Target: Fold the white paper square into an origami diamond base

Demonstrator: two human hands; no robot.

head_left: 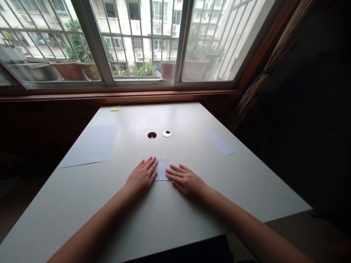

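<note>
A small piece of white paper (162, 170) lies flat near the middle of the white table (131, 226). My left hand (142, 174) rests palm down at its left edge, fingers stretched out and covering part of that side. From the right, my right hand (186, 179) lies flat with its fingertips on the paper's right edge. Neither hand grips anything. The paper's two side edges are partly hidden under my fingers.
A large white sheet (91, 144) lies at the left, a narrow paper strip (219, 142) at the right. Beyond my hands are a round cable hole (152, 135) and its loose cover (167, 134). A yellow sticky note (115, 108) sits at the far edge, below a barred window.
</note>
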